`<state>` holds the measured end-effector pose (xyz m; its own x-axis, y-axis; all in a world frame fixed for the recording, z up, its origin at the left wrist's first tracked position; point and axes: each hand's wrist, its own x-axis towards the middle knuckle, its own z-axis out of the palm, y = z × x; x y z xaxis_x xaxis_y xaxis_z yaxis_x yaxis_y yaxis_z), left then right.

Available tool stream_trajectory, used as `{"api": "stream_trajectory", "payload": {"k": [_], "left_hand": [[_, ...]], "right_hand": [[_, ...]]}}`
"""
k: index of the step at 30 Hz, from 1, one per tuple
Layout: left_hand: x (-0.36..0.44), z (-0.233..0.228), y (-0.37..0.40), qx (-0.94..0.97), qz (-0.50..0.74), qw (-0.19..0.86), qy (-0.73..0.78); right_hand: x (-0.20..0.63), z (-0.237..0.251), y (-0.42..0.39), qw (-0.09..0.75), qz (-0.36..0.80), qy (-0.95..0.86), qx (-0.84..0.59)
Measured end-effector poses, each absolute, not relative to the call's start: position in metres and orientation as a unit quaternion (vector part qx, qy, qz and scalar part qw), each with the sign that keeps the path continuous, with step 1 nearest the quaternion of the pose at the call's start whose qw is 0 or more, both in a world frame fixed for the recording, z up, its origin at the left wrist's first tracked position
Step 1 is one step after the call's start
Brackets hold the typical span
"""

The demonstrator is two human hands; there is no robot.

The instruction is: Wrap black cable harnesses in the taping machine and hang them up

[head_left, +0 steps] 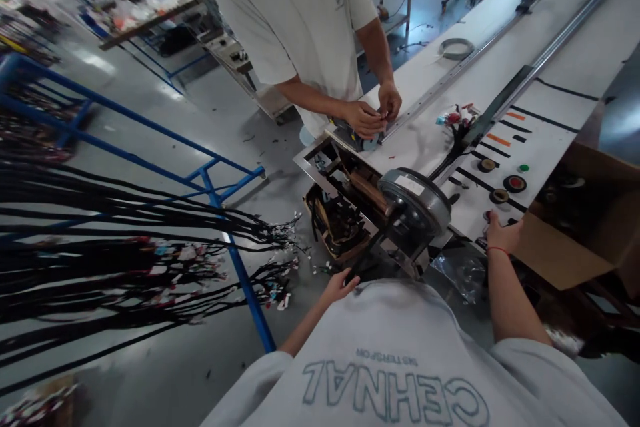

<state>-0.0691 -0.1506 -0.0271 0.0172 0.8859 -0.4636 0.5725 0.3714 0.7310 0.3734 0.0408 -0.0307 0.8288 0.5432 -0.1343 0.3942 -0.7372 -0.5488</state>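
My left hand reaches down below the end of a long white workbench, its fingers closed on a dark cable or strap near a round grey motor housing. My right hand rests on the near edge of the bench, fingertips by black round sockets; whether it holds anything is hidden. A black wire harness with red and white connectors lies on the bench.
A co-worker in a white shirt stands at the bench's end, both hands on a small part. Bundles of black cables hang over a blue rack at left. An open cardboard box sits at right.
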Motion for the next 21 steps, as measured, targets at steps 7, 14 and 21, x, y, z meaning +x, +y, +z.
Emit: {"api": "stream_trajectory", "payload": {"k": [7,14,21], "left_hand": [[-0.052,-0.012,-0.138,0.556,0.199,0.452,0.669],[-0.032,-0.008,-0.115,0.58,0.209,0.442,0.651],[-0.009,-0.004,-0.091,0.567,0.228,0.453,0.649]], "right_hand": [[0.372,-0.028,0.04,0.259,0.154,-0.259,-0.918],[0.375,-0.038,0.04,0.271,0.139,-0.267,-0.914],[0.376,-0.039,0.04,0.27,0.139,-0.27,-0.914]]}}
